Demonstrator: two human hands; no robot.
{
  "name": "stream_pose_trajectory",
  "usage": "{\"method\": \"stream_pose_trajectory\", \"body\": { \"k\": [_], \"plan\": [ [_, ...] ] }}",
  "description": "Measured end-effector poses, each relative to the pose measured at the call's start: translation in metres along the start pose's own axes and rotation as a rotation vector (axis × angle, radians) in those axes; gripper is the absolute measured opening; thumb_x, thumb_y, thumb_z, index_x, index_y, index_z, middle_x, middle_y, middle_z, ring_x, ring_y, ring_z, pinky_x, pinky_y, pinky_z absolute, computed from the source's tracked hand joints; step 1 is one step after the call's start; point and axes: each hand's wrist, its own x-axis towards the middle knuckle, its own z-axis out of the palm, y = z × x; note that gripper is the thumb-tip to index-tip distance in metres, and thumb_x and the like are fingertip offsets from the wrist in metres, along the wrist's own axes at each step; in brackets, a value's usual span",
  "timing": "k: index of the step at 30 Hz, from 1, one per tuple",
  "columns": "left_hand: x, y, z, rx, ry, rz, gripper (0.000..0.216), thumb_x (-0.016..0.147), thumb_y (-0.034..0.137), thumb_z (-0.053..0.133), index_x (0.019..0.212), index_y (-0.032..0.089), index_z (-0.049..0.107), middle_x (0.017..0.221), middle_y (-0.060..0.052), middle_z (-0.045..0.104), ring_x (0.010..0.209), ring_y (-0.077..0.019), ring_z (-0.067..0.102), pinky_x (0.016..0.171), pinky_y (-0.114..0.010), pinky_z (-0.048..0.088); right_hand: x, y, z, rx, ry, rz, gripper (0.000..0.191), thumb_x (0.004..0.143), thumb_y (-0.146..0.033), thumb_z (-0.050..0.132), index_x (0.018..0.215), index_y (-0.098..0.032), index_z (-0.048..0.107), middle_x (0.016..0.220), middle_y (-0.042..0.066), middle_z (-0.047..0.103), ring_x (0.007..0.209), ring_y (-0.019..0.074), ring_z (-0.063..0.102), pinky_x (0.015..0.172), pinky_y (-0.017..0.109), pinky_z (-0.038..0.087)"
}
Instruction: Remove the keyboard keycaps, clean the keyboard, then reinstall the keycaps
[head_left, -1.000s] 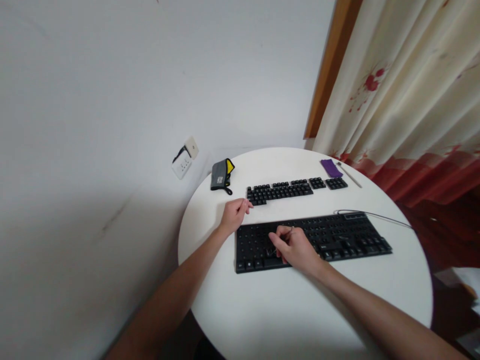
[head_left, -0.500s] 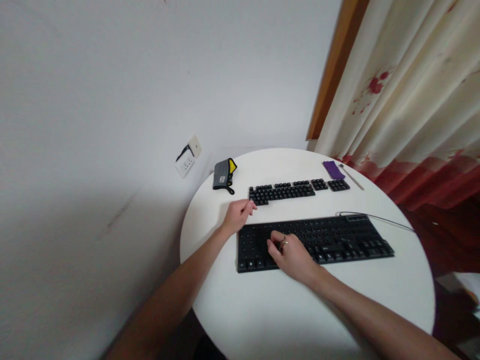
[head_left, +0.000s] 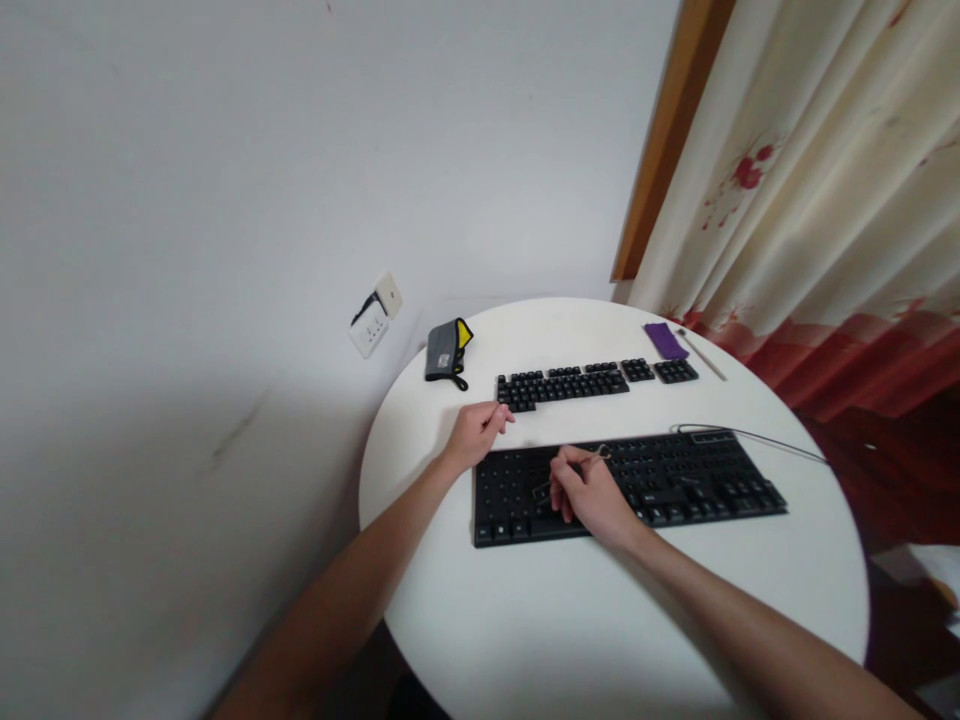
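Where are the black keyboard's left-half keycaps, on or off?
Mostly off: black wired keyboard shows bare sockets there; black keycaps lie in rows beyond it.

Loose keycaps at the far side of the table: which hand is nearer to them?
Left. The left hand lies beside the left end of the loose keycaps; the right hand is on the keyboard, closer to the person, gripping a wire tool.

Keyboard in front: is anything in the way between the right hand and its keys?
Nothing visible is. The right hand lies directly on the black keyboard, holding a thin wire tool against its keys.
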Motion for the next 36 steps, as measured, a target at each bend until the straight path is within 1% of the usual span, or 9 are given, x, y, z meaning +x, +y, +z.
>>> {"method": "stream_pose_trajectory", "body": {
  "k": [5,10,13,16,19,24,27,30,36],
  "plan": [
    [0.000,0.004,-0.001,-0.011,-0.048,0.030,0.045,0.100,0.039,0.039,0.077,0.017,0.071,0.069,-0.004,0.067,0.067,-0.0157,0.062,0.069,-0.028,0.047,0.004,-0.007,-0.010,0.008,0.154,-0.144,0.032,0.092,-0.045,0.050,0.071,-0.020,0.053,0.061,-0.002,0.061,0.044,0.0098,0.051,0.044,0.021,0.040],
    [0.003,0.015,-0.002,-0.011,-0.151,0.114,0.026,0.094,0.038,0.055,0.101,0.019,0.072,0.081,-0.005,0.070,0.069,-0.0151,0.060,0.068,-0.027,0.047,0.006,-0.010,-0.017,-0.028,0.202,-0.208,0.028,0.092,-0.043,0.051,0.076,-0.020,0.056,0.068,0.000,0.063,0.053,0.0114,0.056,0.050,0.022,0.042],
    [0.008,0.027,-0.002,-0.004,-0.246,0.199,0.029,0.088,0.039,0.065,0.111,0.022,0.069,0.091,-0.006,0.072,0.078,-0.0174,0.061,0.076,-0.030,0.049,0.008,-0.011,-0.020,-0.014,0.210,-0.225,0.027,0.093,-0.043,0.051,0.079,-0.020,0.056,0.070,0.000,0.064,0.055,0.0119,0.056,0.052,0.023,0.043],
    [0.016,0.044,-0.001,0.039,-0.328,0.264,0.036,0.082,0.041,0.072,0.113,0.024,0.068,0.102,-0.007,0.072,0.094,-0.0216,0.062,0.086,-0.034,0.049,0.009,-0.013,-0.025,-0.021,0.230,-0.251,0.026,0.093,-0.043,0.051,0.080,-0.021,0.057,0.071,0.000,0.064,0.056,0.0125,0.056,0.056,0.025,0.045],
    [0.025,0.061,0.005,0.089,-0.384,0.312,0.028,0.085,0.037,0.070,0.110,0.025,0.069,0.104,-0.006,0.072,0.099,-0.0228,0.062,0.090,-0.036,0.048,0.010,-0.015,-0.029,-0.033,0.259,-0.283,0.026,0.092,-0.043,0.052,0.080,-0.021,0.057,0.071,0.000,0.064,0.057,0.0129,0.056,0.057,0.025,0.045],
    [0.032,0.068,0.021,0.103,-0.297,0.318,0.015,0.089,0.031,0.066,0.102,0.024,0.071,0.097,-0.005,0.072,0.094,-0.0216,0.062,0.086,-0.036,0.049,0.012,-0.016,-0.036,-0.057,0.305,-0.283,0.027,0.094,-0.043,0.049,0.081,-0.021,0.058,0.073,0.001,0.064,0.062,0.0141,0.057,0.057,0.025,0.046],
    [0.027,0.064,0.028,0.086,-0.235,0.320,0.016,0.089,0.030,0.066,0.102,0.022,0.070,0.097,-0.005,0.072,0.091,-0.0212,0.062,0.084,-0.037,0.049,0.015,-0.012,-0.038,-0.081,0.319,-0.284,0.025,0.094,-0.042,0.049,0.095,-0.021,0.063,0.087,0.004,0.068,0.078,0.0173,0.062,0.067,0.026,0.050],
    [0.017,0.061,0.031,0.063,-0.187,0.318,0.017,0.089,0.030,0.066,0.103,0.021,0.070,0.096,-0.007,0.072,0.090,-0.0215,0.062,0.083,-0.038,0.050,0.017,-0.006,-0.037,-0.086,0.271,-0.269,0.029,0.095,-0.041,0.047,0.102,-0.021,0.067,0.098,0.006,0.070,0.089,0.0198,0.065,0.078,0.030,0.052],
    [0.008,0.058,0.032,0.044,-0.145,0.326,0.013,0.089,0.026,0.067,0.100,0.021,0.070,0.094,-0.006,0.074,0.088,-0.0205,0.063,0.081,-0.037,0.051,0.016,-0.004,-0.036,-0.097,0.279,-0.259,0.029,0.094,-0.039,0.051,0.093,-0.019,0.071,0.092,0.007,0.073,0.083,0.0207,0.066,0.079,0.032,0.052]
  ]
}}
